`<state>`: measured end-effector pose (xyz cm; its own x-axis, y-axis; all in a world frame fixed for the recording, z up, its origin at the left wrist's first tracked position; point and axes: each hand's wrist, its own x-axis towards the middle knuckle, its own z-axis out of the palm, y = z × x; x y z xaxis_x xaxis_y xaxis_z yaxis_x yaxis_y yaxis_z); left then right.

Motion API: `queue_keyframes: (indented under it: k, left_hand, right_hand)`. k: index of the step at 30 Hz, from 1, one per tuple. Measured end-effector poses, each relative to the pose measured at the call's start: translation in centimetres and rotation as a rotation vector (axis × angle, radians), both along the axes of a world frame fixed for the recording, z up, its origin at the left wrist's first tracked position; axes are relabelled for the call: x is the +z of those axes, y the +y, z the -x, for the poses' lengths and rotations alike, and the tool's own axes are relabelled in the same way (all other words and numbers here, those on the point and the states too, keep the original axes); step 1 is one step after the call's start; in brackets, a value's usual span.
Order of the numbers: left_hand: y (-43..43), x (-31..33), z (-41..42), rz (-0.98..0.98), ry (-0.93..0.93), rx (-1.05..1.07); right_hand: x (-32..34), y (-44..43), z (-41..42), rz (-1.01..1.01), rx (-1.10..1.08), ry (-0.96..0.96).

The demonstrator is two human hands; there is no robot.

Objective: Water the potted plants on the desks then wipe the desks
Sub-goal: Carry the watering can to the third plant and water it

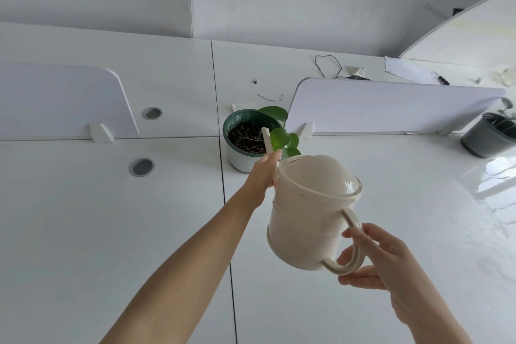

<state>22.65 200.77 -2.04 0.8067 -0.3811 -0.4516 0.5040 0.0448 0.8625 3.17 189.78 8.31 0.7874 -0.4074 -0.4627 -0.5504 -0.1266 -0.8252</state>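
Right hand (372, 261) clamped on can handle (352, 220), left hand (264, 173) gripping its spout (267, 142) — divider (391, 106) behind pot (237, 159).

Watering can (307, 215): cream plastic, smooth, soft sheen.
Green pot (236, 159): smooth, glossy wall.
Soil (245, 138): dark, rough, crumbly, inside the green pot.
Desk top (97, 232): white, smooth, mirror-glossy right of the green pot.
Dividers (391, 106): pale, matt panels flanking the green pot.
Grommets (142, 167): metal-looking rings, left of the green pot.
Grey pot (483, 139): dull plastic, far right of the green pot.
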Motion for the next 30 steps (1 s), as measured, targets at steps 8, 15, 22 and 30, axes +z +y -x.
queue_keyframes:
  k: [8, 15, 22, 30]
  left_hand:
    - [3.3, 0.0, 3.1, 0.060, -0.048, 0.097]
    - [6.8, 0.4, 6.5, 0.105, -0.097, 0.218]
    - [10.5, -1.5, 11.0, 0.129, -0.047, 0.395]
    - [14.1, -4.2, 16.1, 0.051, 0.026, 0.541]
  right_hand:
    - [-0.8, 1.0, 1.5, 0.018, 0.065, 0.014]
    - [-2.7, 1.4, 2.7, -0.024, 0.082, 0.011]
    - [-6.1, 1.2, 3.3, -0.043, 0.101, 0.026]
    - [-10.0, 2.0, 3.7, -0.095, 0.137, 0.071]
